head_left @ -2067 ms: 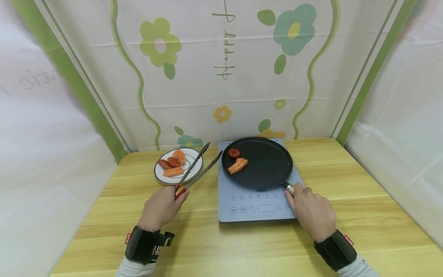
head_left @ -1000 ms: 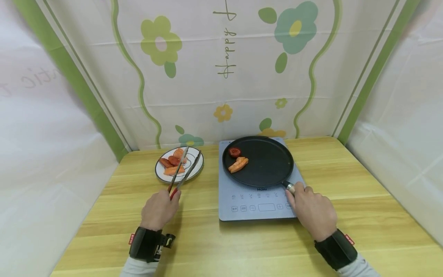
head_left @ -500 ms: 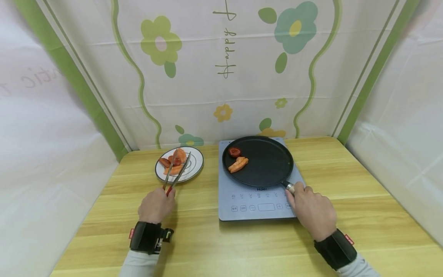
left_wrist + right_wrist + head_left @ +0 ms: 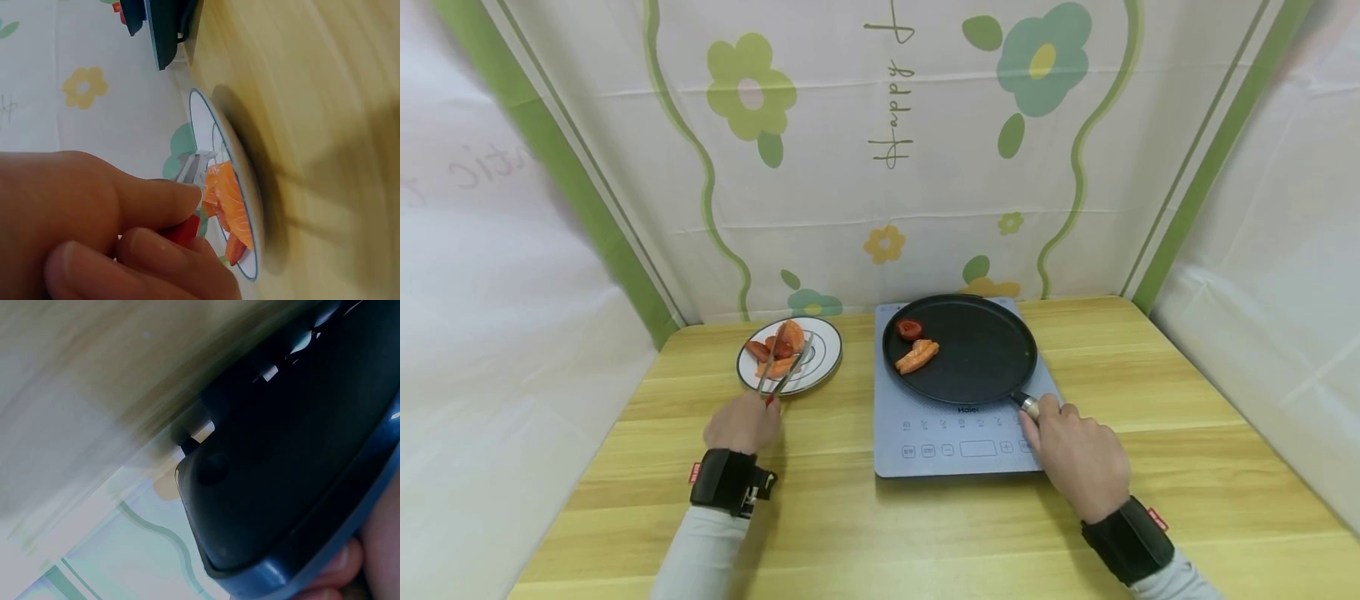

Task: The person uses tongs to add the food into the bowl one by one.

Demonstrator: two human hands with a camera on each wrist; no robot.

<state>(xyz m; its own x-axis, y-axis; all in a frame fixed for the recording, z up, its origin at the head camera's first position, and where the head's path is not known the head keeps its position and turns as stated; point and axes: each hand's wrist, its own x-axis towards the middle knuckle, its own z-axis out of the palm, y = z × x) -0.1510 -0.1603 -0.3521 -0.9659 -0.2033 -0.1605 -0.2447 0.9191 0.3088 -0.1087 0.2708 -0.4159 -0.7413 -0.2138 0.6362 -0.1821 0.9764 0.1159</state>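
My left hand holds metal tongs with red handles. Their parted tips reach over a white, dark-rimmed plate, one on each side of a reddish slice in this view. Orange salmon pieces and more reddish slices lie on that plate. Close up in the left wrist view, the tongs' red handle sits under thumb and fingers, near the salmon. My right hand grips the handle of a black frying pan, which holds one salmon piece and one dark red round slice.
Under the pan is a grey-blue induction cooktop with touch controls along its front. The wooden table is enclosed by a flower-printed curtain at the back and white cloth at both sides.
My left hand has carried the tongs left from beside the pan to over the plate, then slightly forward. Their tips have moved onto the food. My right hand stays on the pan handle.
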